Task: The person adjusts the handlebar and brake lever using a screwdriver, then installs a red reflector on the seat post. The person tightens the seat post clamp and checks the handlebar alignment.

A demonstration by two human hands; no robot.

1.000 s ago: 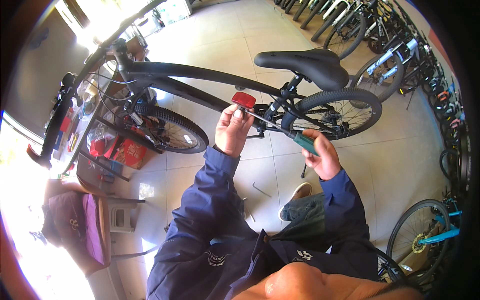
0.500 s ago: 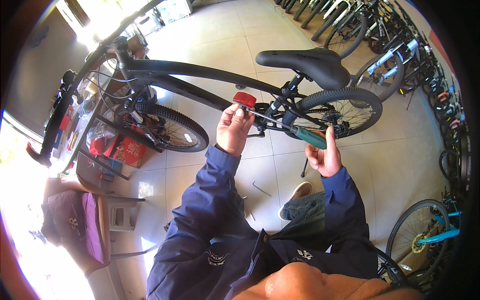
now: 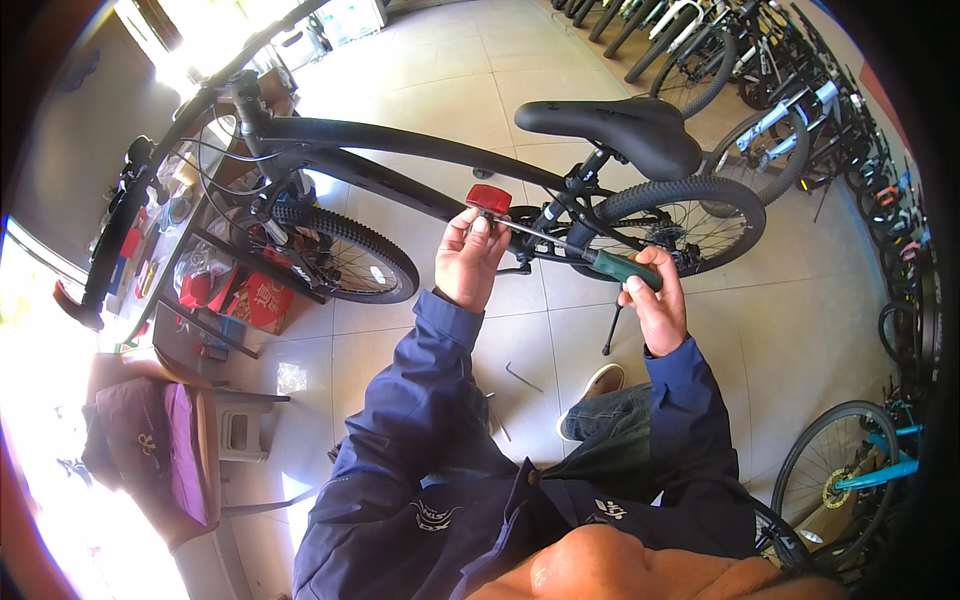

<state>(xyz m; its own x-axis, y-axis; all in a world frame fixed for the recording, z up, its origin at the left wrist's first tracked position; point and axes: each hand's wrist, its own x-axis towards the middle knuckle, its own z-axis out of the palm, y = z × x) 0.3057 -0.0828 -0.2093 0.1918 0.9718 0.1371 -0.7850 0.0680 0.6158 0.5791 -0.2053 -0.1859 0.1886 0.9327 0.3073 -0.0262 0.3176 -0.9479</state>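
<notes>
Pinched in my left hand [image 3: 469,258] is a red bicycle reflector [image 3: 488,198], held by the dark bracket under its red face. My right hand [image 3: 657,302] has thumb and fingers closed round the green handle of a screwdriver [image 3: 624,268]. The metal shaft runs leftward, and its tip meets the bracket beside my left fingertips; the exact contact point is too small to make out. Just beyond both hands stands a black bicycle [image 3: 400,145] with a black saddle [image 3: 610,130]. Its rear wheel [image 3: 690,225] is behind the screwdriver.
Hex keys [image 3: 524,378] lie on the tiled floor near my shoe [image 3: 604,385]. A cluttered table [image 3: 160,250] and a chair with a bag [image 3: 150,450] are at left. Rows of bicycles line the right, with a blue one [image 3: 880,470] close by. A kickstand [image 3: 612,330] reaches the floor.
My right fingers have rewrapped the screwdriver handle: the thumb, raised before, now bends against it, and the handle sits slightly higher. My left hand and the reflector have barely moved.
</notes>
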